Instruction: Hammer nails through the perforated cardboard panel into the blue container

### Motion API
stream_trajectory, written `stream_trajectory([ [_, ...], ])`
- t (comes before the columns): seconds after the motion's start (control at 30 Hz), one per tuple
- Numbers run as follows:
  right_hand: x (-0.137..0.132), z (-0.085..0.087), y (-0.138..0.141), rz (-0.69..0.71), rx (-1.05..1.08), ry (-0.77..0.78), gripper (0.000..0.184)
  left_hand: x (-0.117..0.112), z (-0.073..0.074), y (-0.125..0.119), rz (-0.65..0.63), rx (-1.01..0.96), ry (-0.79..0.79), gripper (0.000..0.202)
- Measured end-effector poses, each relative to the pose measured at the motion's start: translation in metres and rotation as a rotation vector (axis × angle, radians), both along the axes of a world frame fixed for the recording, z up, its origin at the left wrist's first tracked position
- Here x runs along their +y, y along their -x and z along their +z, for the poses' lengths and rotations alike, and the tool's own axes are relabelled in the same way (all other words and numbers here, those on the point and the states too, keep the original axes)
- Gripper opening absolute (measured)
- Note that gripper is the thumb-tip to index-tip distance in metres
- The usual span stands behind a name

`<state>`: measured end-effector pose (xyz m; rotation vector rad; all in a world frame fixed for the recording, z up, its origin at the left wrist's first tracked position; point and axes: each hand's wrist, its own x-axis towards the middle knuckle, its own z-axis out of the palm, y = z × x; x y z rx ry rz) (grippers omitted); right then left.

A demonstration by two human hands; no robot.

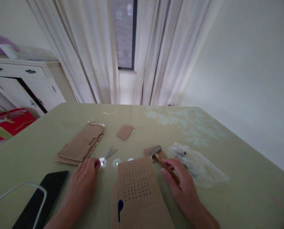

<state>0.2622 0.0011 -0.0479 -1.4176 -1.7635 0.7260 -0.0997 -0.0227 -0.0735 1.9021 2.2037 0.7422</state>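
My right hand (183, 189) grips a hammer (167, 168) by its wooden handle. The metal head rests over a small brown cardboard piece (163, 155). Beside several thin metal nails (110, 153), my left hand (84, 178) has its fingertips pinched together on the table; what they hold, if anything, I cannot make out. Between the two hands lies a brown cardboard sheet (144, 203) with rows of punched holes and a dark blue mark at its left edge. More perforated cardboard (81, 143) is stacked beyond my left hand.
A clear plastic bag (201, 168) with small dark items lies right of the hammer. A black tablet-like slab (44, 197) and a white cable (43, 190) are at the left. Another cardboard scrap (125, 132) sits farther back on the green table (227, 197).
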Motion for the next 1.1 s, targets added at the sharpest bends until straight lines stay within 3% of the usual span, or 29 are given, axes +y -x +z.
stream_trajectory([
  [0.1,-0.011,0.012,0.004,0.197,0.268,0.267,0.058,-0.006,0.012,-0.016,-0.043,-0.216,-0.052,0.042],
  [0.17,-0.017,0.014,0.007,0.311,0.401,0.395,0.074,-0.015,0.020,-0.032,-0.079,-0.484,-0.065,0.042],
  [0.3,-0.026,0.010,0.015,0.360,0.501,0.518,0.084,-0.039,0.023,-0.061,-0.001,-0.803,0.026,0.047],
  [0.47,-0.037,-0.001,0.025,0.272,0.407,0.446,0.075,-0.053,0.015,-0.070,0.064,-0.849,0.085,0.050],
  [0.57,-0.038,-0.005,0.032,0.173,0.447,0.413,0.073,-0.047,0.013,-0.073,0.048,-0.884,0.057,0.049],
  [0.77,-0.025,-0.005,0.039,0.113,0.487,0.328,0.060,-0.032,0.009,-0.087,0.110,-1.011,-0.039,0.047],
  [0.93,-0.021,-0.006,0.033,0.036,0.518,0.265,0.065,-0.034,0.002,-0.071,0.033,-1.038,-0.103,0.042],
  [1.1,-0.020,0.002,0.029,-0.015,0.592,0.250,0.040,-0.043,-0.001,-0.064,0.069,-1.007,-0.175,0.048],
])
